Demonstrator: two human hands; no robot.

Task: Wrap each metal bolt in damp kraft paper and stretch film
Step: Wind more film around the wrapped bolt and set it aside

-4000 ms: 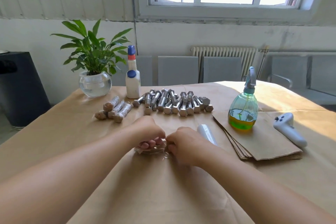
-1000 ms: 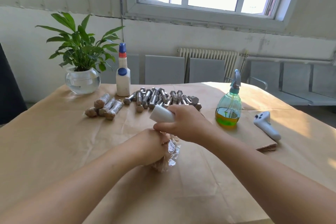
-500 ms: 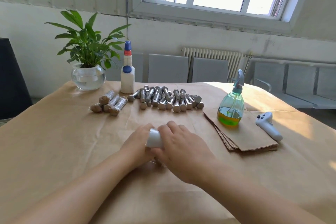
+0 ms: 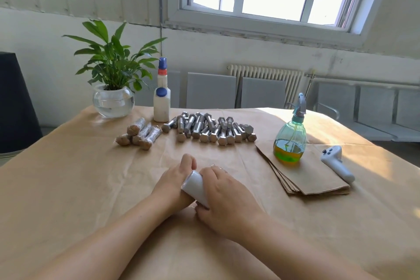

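Kraft paper covers the whole bench point(image 4: 68, 188); behind it we note a white wall, a radiator and a bright window.

Head view, near edge: both hands meet at the middle of the bench. Our right hand point(image 4: 225, 200) has its fingers curled round a white roll of stretch film point(image 4: 195, 185), which lies tilted between the two hands. Our left hand point(image 4: 175, 179) rests against the roll's left side, thumb up; whether its fingers grip anything beneath we cannot tell. The bolt being wrapped is hidden under the hands.

Farther back: a heap of bare metal bolts point(image 4: 209, 129) lies at the centre. Just left of it are four wrapped bolts point(image 4: 141, 134), touching one another. A stack of kraft sheets point(image 4: 304, 177) sits to the right, with a green spray bottle point(image 4: 289, 141) standing on it and a white controller point(image 4: 336, 162) lying at its right edge. A white bottle point(image 4: 161, 102) and a potted plant point(image 4: 112, 88) stand at the far left.
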